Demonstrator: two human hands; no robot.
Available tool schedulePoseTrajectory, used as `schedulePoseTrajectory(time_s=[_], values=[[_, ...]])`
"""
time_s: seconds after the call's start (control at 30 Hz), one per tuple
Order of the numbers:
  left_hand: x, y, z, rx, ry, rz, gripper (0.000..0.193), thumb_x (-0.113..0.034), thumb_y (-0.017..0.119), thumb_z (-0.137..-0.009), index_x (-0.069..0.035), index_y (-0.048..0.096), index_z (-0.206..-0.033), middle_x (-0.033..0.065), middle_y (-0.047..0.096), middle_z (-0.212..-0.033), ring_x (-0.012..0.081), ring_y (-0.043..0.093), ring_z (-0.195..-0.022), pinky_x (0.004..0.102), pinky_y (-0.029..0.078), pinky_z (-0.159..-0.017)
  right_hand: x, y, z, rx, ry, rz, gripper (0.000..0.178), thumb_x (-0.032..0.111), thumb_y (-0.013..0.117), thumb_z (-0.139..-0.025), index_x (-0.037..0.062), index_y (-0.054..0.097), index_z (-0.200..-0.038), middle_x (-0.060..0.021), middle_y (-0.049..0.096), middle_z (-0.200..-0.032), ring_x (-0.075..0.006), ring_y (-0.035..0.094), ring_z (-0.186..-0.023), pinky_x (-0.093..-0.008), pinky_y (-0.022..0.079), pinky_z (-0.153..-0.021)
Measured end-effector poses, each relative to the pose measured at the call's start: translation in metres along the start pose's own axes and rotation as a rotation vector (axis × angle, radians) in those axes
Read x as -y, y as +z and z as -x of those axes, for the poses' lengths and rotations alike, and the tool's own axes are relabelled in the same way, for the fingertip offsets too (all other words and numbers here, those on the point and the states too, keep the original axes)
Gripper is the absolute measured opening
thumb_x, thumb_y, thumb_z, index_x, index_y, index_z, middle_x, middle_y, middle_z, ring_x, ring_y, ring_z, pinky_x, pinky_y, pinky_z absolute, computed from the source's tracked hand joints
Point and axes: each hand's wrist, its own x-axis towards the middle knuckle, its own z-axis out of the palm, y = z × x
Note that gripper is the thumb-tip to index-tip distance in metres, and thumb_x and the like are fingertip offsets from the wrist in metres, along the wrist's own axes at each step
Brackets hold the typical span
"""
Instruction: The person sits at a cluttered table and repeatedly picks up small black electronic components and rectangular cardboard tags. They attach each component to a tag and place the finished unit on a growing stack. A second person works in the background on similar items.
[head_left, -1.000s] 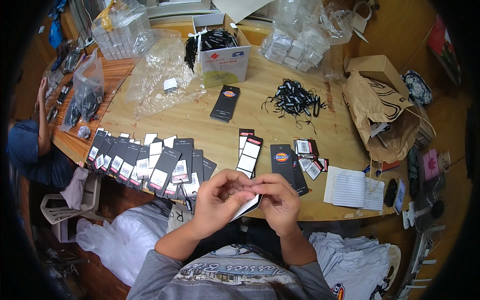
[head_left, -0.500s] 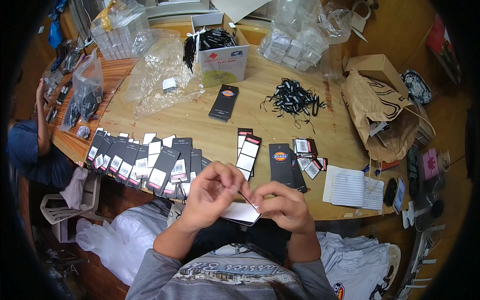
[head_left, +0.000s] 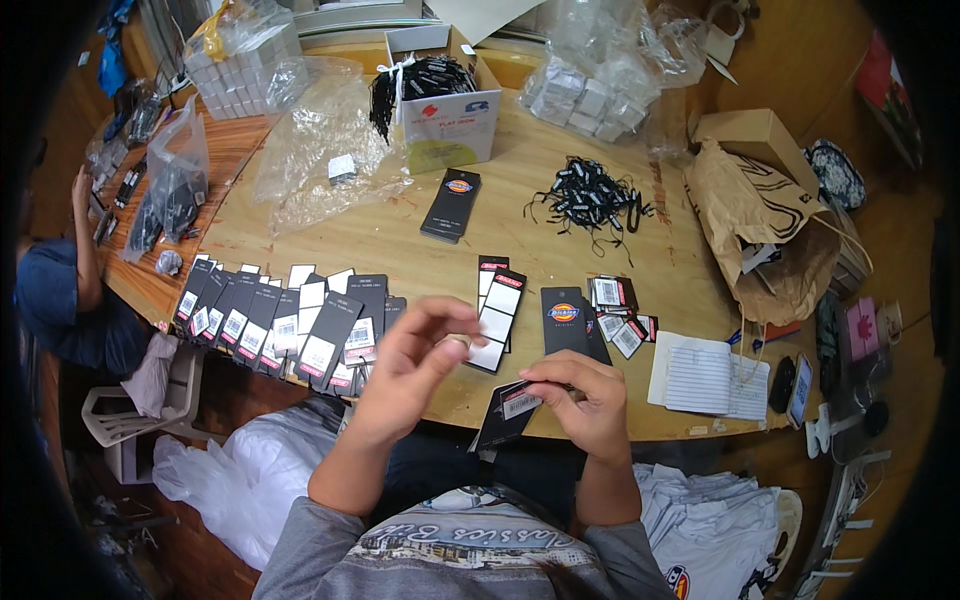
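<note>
My right hand pinches the top end of some black hang tags between thumb and fingers, over the table's near edge. A small barcode tag lies against them. To the left, my left hand is raised with bent fingers apart and no hang tag in it; something pale shows at its fingertips. Just beyond my hands lie long tags with white panels and a stack of black hang tags. Small barcode tags are heaped right of that stack.
Black hang tags overlap along the left front edge. Farther back are a pile of black strings, a carton full of strings, and plastic bags. A paper bag and a notebook stand right. Another person's arm is far left.
My left hand has come away from the string and risen slightly. My right hand has tilted the held tags, so their dark face and a barcode tag now show.
</note>
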Motion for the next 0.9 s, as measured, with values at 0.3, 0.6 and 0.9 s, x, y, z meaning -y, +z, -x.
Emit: schedulePoseTrajectory(time_s=[0.3,0.6,0.9], values=[[0.018,-0.002,0.008,0.259,-0.406,-0.126,0.019,-0.002,0.053,-0.077,0.004,0.053,-0.095,0.0036,0.057,-0.082,0.008,0.052,-0.076,0.0205,0.041,-0.071,-0.002,-0.006,-0.001,-0.008,0.022,-0.065,0.012,-0.006,0.059,-0.066,-0.0027,0.058,-0.077,-0.0104,0.059,-0.07,-0.0168,0.057,-0.062,-0.0233,0.044,-0.056],[0.003,-0.02,0.002,-0.081,-0.137,-0.298,0.007,-0.002,0.059,-0.071,0.003,0.057,-0.074,0.0063,0.058,-0.069,0.0094,0.053,-0.063,0.0205,0.043,-0.06,-0.006,-0.012,0.004,-0.044,0.016,-0.037,0.011,-0.007,0.058,-0.066,-0.0031,0.058,-0.076,-0.0103,0.058,-0.071,-0.0162,0.056,-0.063,-0.0224,0.043,-0.056],[0.01,0.006,-0.001,-0.187,-0.003,0.325,0.017,-0.015,0.06,-0.074,-0.003,0.048,-0.075,0.0075,0.055,-0.065,0.0156,0.054,-0.057,0.0255,0.042,-0.058,-0.011,0.005,0.003,0.118,0.008,0.012,0.017,-0.007,0.062,-0.062,-0.004,0.058,-0.079,-0.0107,0.057,-0.071,-0.0143,0.056,-0.063,-0.022,0.043,-0.055]])
